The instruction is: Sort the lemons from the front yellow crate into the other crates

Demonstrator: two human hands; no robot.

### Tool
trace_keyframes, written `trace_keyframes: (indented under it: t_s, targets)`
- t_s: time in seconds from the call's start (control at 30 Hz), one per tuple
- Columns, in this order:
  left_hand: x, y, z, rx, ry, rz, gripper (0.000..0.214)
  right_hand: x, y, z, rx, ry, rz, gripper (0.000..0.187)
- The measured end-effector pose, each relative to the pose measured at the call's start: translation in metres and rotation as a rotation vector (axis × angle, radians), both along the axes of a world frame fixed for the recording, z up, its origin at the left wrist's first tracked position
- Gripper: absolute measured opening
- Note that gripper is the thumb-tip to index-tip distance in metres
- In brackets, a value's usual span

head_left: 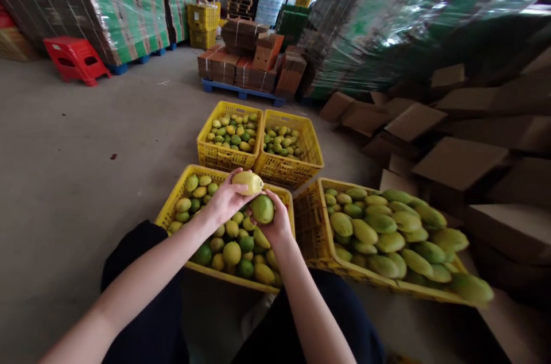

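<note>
My left hand (224, 201) is closed around a pale yellow lemon (248, 182), its pointed end turned to the right. Just below it, my right hand (279, 218) grips a rounder green lemon (262, 209). The two fruits are close together; whether they touch I cannot tell. Both hands are above a yellow plastic crate (176, 198) between my knees, which holds many yellow and green lemons (232, 253). To the right, another yellow crate (310, 225) is heaped with yellow-green fruit (390, 241), stretched-looking toward the picture's edge.
Two more yellow crates of fruit, one at left (228, 156) and one at right (286, 171), stand just beyond. Flat cardboard boxes (460, 163) are piled on the right. Farther off are a blue pallet (241, 91) with bundled cardboard, a red stool (77, 59) and wrapped green stacks (124, 2).
</note>
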State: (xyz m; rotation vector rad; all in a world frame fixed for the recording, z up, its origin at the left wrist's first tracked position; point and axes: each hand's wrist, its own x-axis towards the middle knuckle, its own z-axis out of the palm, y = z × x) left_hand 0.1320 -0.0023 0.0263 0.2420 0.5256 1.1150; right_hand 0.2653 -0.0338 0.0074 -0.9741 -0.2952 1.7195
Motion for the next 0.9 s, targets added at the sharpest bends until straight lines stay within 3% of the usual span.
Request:
trace_keyframes:
  t_s: [0.1,0.27,0.37,0.53,0.7,0.8,0.9]
  targets:
    - [-0.004,0.006,0.005,-0.14,-0.033,-0.05,0.022,0.003,-0.001,0.005,0.052,0.022,0.051,0.023]
    - [-0.016,0.008,0.006,-0.294,-0.04,-0.125,0.06,0.006,-0.008,0.011,0.152,0.015,0.092,0.023]
    - [-0.02,0.004,0.003,-0.268,-0.039,-0.129,0.06,0.004,-0.012,0.014,0.201,-0.016,0.106,0.022]
    - [-0.02,0.002,-0.001,-0.22,-0.008,-0.123,0.04,0.0,-0.015,0.018,0.241,-0.049,0.095,0.023]
    - [-0.015,0.002,-0.002,-0.231,0.033,-0.11,0.028,-0.001,-0.012,0.014,0.186,-0.11,-0.023,0.025]
    - [-0.011,-0.002,-0.008,-0.117,0.112,-0.12,0.026,-0.003,-0.011,0.007,0.165,-0.134,-0.11,0.024]
    - [-0.013,-0.004,-0.016,0.086,0.322,-0.125,0.031,-0.006,-0.012,0.001,0.182,-0.204,-0.157,0.019]
